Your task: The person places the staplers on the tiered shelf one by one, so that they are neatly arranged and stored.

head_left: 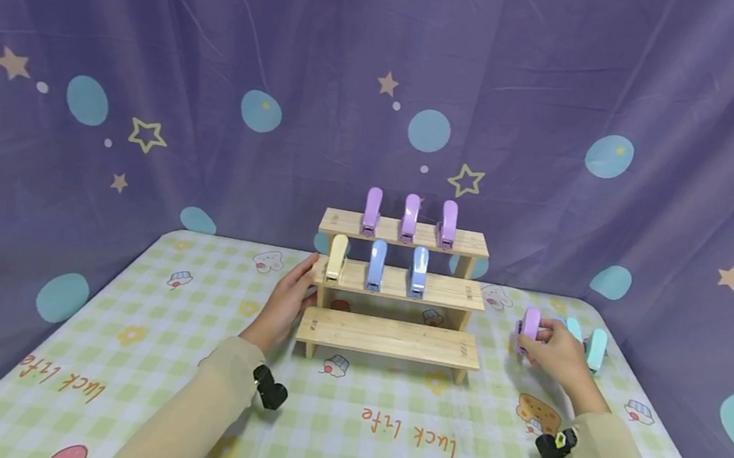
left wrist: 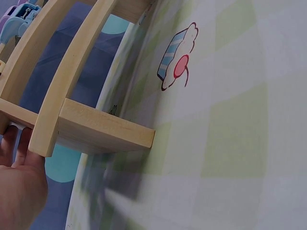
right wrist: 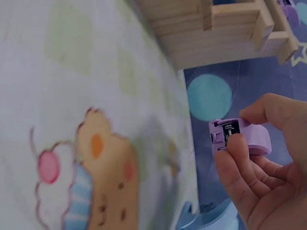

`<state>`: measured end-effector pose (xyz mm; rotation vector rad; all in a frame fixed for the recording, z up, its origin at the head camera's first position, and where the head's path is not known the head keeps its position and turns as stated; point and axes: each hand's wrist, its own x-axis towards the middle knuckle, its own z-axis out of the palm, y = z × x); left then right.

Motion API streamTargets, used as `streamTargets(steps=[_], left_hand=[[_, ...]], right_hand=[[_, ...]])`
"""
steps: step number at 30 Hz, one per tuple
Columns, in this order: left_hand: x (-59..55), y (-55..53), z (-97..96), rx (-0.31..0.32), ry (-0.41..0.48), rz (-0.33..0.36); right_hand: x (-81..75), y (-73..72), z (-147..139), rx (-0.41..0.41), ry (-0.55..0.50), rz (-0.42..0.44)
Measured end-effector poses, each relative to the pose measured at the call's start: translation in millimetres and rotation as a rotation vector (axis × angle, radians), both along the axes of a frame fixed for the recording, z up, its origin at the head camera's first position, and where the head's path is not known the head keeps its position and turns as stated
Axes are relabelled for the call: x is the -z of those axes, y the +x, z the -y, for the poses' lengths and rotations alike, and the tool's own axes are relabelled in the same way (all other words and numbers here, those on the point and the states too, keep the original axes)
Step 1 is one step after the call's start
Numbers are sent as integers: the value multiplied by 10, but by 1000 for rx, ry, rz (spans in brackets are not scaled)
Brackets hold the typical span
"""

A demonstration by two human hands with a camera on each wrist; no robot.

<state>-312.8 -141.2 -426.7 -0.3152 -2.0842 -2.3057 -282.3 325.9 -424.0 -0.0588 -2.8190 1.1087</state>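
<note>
A three-tier wooden display stand (head_left: 388, 336) stands mid-table, and my left hand (head_left: 288, 300) grips its left end by the middle tier. In the left wrist view, the fingers (left wrist: 21, 148) reach in against the wood, their tips partly hidden. Out to the right, my right hand (head_left: 559, 353) pinches a small purple stapler (head_left: 531, 324) between thumb and fingers. The right wrist view shows this purple stapler (right wrist: 256, 136) with its dark metal inside facing the camera. Behind that hand are a teal stapler (head_left: 595, 350), another teal one (head_left: 573, 328) and a partly hidden blue one.
Three purple staplers (head_left: 409, 218) line the stand's top tier. The middle tier bears a yellow stapler (head_left: 337, 257) and two blue staplers (head_left: 377, 265). A checked cloth (head_left: 183, 359) covers the table, and a purple curtain (head_left: 335, 47) hangs directly behind it.
</note>
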Motion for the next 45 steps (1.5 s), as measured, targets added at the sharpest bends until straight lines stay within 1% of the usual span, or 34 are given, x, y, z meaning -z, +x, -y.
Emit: streamTargets(steps=[11,18,27,31,36,38,45], left_hand=[[-7,9,1,0,-5,4],[-5,7,8,7,-5,9],[-15,20,-3,-2,-4,13],[-17,23,1,-9,-10,24],[-11,24,9,-8,-15,25],[-9,24,8,-6,-14,23],[-14,15,6,-6,-6,20]], right_hand=[[-307,96,197,-50,-74,-88],[-510,178,332,-88,-54,-131],[-680,233,514,-149,-36,-182],[-713,223,600,-181,-52,-204],[-708,168,712,-205,-79,-206],[-699,140,756,-210,-89,-196],[-646,33,887,-231,-181,-147]])
